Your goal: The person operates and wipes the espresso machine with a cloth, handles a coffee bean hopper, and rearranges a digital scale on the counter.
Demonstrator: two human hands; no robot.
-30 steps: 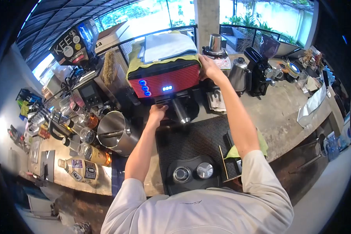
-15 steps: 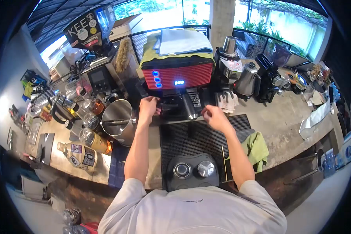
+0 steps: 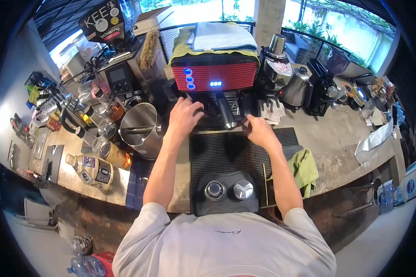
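Observation:
A red espresso machine (image 3: 212, 76) with lit blue buttons stands ahead of me. Its black portafilter (image 3: 225, 111) is locked in, the handle pointing toward me. My left hand (image 3: 185, 115) is at the front left of the machine, palm down, with bent fingers apart; its fingertips are partly hidden. To the right of the portafilter handle, my right hand (image 3: 260, 131) has its thumb and fingers pinched together by the machine's lower right edge. Whatever lies in that pinch is too dark to make out. Below both hands lies a black bar mat (image 3: 217, 147).
A steel pitcher (image 3: 141, 131) and several bottles (image 3: 113, 152) stand on the left. A black tamping stand (image 3: 226, 205) is closest to me, and a green cloth (image 3: 303, 171) lies beside the mat. A steel kettle (image 3: 296, 87) stands to the right of the machine.
The view has tilted, so the machine sits higher in the picture. My left hand has turned more palm down and its fingers have loosened. My right hand stays beside the portafilter handle.

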